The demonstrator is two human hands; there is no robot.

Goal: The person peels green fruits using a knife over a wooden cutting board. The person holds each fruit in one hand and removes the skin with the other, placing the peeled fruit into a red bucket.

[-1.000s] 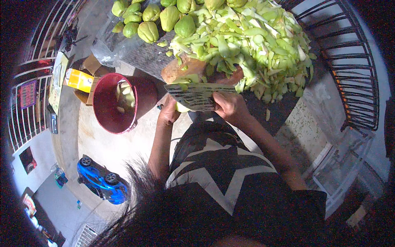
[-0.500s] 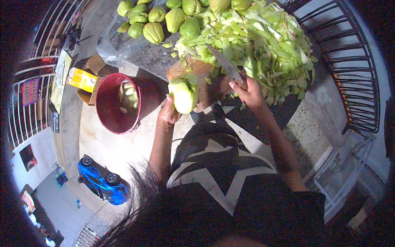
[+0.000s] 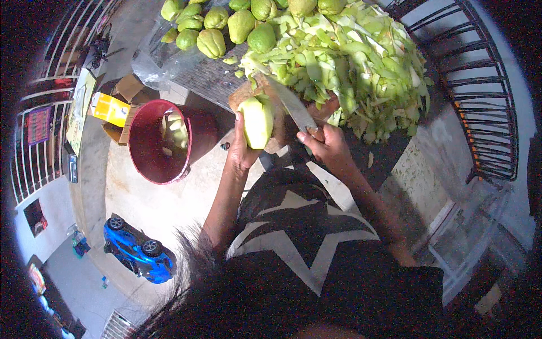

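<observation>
A pale, peeled chayote (image 3: 258, 123) is held upright in my left hand (image 3: 243, 148), its fingers wrapped round the left side and base. My right hand (image 3: 329, 146) grips the handle of a large knife (image 3: 293, 107). The blade slants up and to the left, close to the chayote but seemingly apart from it. Beneath and behind them lies a wooden cutting board (image 3: 241, 96), partly hidden by the chayote and blade. A big heap of green peelings (image 3: 361, 62) spreads beyond the knife. Several unpeeled chayotes (image 3: 241, 26) sit at the far left of the heap.
Left of my left hand stands a dark red bucket (image 3: 148, 141) with pale pieces (image 3: 175, 131) inside. Behind it is an open cardboard box (image 3: 130, 86) with a yellow package (image 3: 110, 109). A blue toy car (image 3: 138, 248) lies on the floor at lower left. Metal railings (image 3: 480, 90) rise at right.
The chayote has turned in my left hand and now shows a longer, smoother side. My right hand with the knife has moved left and slightly down, nearer the chayote.
</observation>
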